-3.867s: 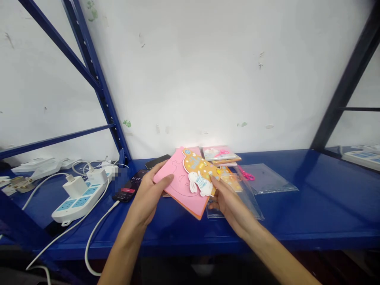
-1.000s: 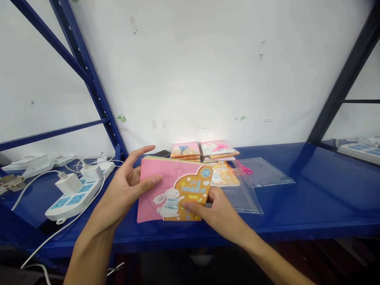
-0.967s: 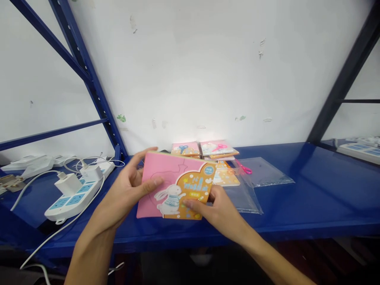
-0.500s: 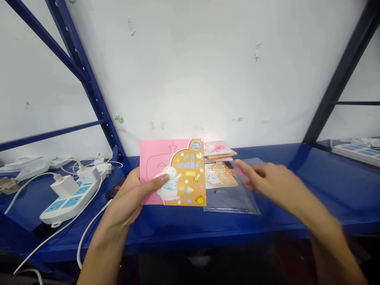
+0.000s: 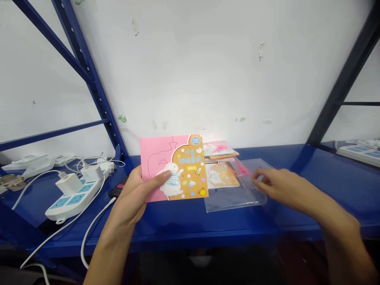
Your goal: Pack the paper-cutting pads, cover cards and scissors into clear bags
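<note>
My left hand grips a pink-covered paper book with a white rabbit on an orange panel, thumb across its front. It is held up above the shelf, cover facing me. To the right, a clear plastic bag lies on the shelf. My right hand is over the bag's right side, thumb and fingers pinched together, seemingly on the plastic. A blurred pink item, like scissors, shows just left of those fingertips. Another rabbit-covered booklet lies at the bag, partly behind the held book.
Behind the bag is a small stack of booklets with pink scissors pictured or packed on top. On the left are a white power strip with chargers, trailing cables and a dark phone-like device. Blue shelf posts rise at the left.
My right hand has moved right, away from the held book, and the bag's right side has shifted and lifted slightly. My left hand still holds the book, now tilted a little.
</note>
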A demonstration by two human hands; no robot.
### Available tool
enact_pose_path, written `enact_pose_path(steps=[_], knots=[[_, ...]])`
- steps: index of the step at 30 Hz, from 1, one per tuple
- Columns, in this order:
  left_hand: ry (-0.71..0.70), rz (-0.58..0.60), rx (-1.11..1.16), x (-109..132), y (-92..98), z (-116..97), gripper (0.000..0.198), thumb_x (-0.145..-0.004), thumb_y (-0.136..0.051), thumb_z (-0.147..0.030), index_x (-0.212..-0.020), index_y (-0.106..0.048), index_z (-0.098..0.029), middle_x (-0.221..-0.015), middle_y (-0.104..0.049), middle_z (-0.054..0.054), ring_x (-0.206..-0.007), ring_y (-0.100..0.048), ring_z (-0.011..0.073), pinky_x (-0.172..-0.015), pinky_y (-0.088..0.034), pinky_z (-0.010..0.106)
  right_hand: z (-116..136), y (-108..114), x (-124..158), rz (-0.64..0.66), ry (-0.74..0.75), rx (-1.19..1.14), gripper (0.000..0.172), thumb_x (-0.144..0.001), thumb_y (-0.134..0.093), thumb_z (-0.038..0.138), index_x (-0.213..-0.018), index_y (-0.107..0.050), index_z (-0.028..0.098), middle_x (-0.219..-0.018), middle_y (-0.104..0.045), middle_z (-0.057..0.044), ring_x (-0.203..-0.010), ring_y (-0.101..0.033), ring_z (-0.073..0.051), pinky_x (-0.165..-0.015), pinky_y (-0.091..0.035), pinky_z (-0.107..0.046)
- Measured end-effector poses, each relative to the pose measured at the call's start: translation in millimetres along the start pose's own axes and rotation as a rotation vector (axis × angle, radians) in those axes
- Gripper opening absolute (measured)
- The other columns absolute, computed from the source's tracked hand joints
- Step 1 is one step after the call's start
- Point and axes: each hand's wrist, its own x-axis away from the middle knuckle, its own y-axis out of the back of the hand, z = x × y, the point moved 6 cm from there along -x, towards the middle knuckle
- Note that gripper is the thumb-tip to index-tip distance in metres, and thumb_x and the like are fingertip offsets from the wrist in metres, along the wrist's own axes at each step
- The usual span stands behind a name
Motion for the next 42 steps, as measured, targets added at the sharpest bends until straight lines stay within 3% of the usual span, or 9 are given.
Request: enact_pose_path(steps=[3,7,11,14,19,25,33,38,42], knots=[[-0.012,-0.013,0.015,1.2,-1.6,-0.5,0.081,-0.068,-0.093,-0.027,-0.142,-0.061,-0.017,-0.124,-0.077,0.014,-0.106,-0.076,0.0354,-0.086,-0.066,0.040,7.2,22.0,2.0,-0.058,-0.006,-0.046,0.030,-0.094,-0.052,0.048,-0.101,-0.074,0.027,-0.083,-0.081,-0.006,-0.071,-0.074,-0.029,-0.060,-0.047,-0.036],[-0.033,-0.043,0.030,6.1,-6.8,-3.7,0.071,-0.068,-0.094,-0.031,-0.132,-0.068,-0.014,-0.116,-0.080,0.015,-0.100,-0.078,0.0349,-0.086,-0.066,0.039,14.5,51.4,11.1,-0.239,-0.072,-0.351,0.042,-0.094,-0.055,0.063,-0.109,-0.072,0.028,-0.087,-0.081,-0.006,-0.088,-0.076,-0.032,-0.082,-0.054,-0.045],[-0.075,-0.074,0.035,16.6,-11.4,-11.9,0.066,-0.067,-0.094,-0.033,-0.127,-0.072,-0.015,-0.115,-0.080,0.016,-0.099,-0.078,0.0363,-0.080,-0.067,0.039,22.5,64.3,20.9,-0.334,-0.053,-0.356,0.044,-0.092,-0.056,0.065,-0.106,-0.076,0.027,-0.091,-0.080,-0.007,-0.086,-0.074,-0.033,-0.078,-0.053,-0.046],[-0.091,-0.058,0.034,24.4,-15.4,-17.0,0.068,-0.068,-0.093,-0.031,-0.130,-0.070,-0.017,-0.118,-0.079,0.015,-0.100,-0.077,0.0367,-0.077,-0.067,0.038,34.7,59.3,20.9,-0.248,0.067,-0.310,0.045,-0.093,-0.055,0.066,-0.095,-0.077,0.028,-0.092,-0.079,-0.007,-0.082,-0.072,-0.031,-0.072,-0.052,-0.042],[-0.107,-0.094,-0.096,31.3,-19.9,-19.9,0.061,-0.067,-0.093,-0.035,-0.122,-0.074,-0.016,-0.111,-0.080,0.015,-0.094,-0.078,0.0372,-0.072,-0.067,0.039,59.4,34.5,19.0,0.042,0.276,-0.335,0.041,-0.097,-0.054,0.060,-0.087,-0.078,0.028,-0.089,-0.078,-0.002,-0.081,-0.070,-0.023,-0.070,-0.049,-0.034],[-0.127,-0.041,-0.301,30.8,-30.4,-18.4,0.048,-0.072,-0.089,-0.043,-0.111,-0.077,-0.016,-0.104,-0.082,0.013,-0.090,-0.078,0.0347,-0.067,-0.066,0.037,71.7,12.7,20.6,0.271,0.292,-0.413,0.035,-0.098,-0.058,0.053,-0.083,-0.076,0.028,-0.085,-0.076,0.000,-0.078,-0.067,-0.020,-0.065,-0.045,-0.032],[-0.240,-0.044,-0.544,31.2,-41.0,-21.7,0.026,-0.080,-0.083,-0.040,-0.097,-0.077,-0.021,-0.081,-0.080,0.003,-0.077,-0.076,0.0262,-0.059,-0.060,0.028,75.8,11.0,22.9,0.322,0.276,-0.450,0.029,-0.096,-0.061,0.048,-0.078,-0.074,0.029,-0.074,-0.070,0.003,-0.072,-0.060,-0.018,-0.061,-0.040,-0.031],[-0.354,-0.064,-0.639,33.1,-43.3,-22.6,0.023,-0.084,-0.079,-0.039,-0.100,-0.076,-0.022,-0.089,-0.080,0.001,-0.079,-0.075,0.0231,-0.061,-0.058,0.026,77.0,12.4,24.2,0.316,0.281,-0.456,0.029,-0.097,-0.061,0.046,-0.079,-0.074,0.028,-0.076,-0.072,0.002,-0.073,-0.063,-0.019,-0.064,-0.042,-0.031],[-0.427,-0.010,-0.716,33.1,-47.0,-19.0,0.018,-0.088,-0.076,-0.036,-0.099,-0.074,-0.022,-0.091,-0.078,0.000,-0.078,-0.073,0.0187,-0.064,-0.057,0.023,78.0,11.9,20.7,0.299,0.329,-0.431,0.034,-0.098,-0.056,0.046,-0.081,-0.076,0.026,-0.076,-0.073,-0.001,-0.073,-0.066,-0.021,-0.062,-0.045,-0.031]])
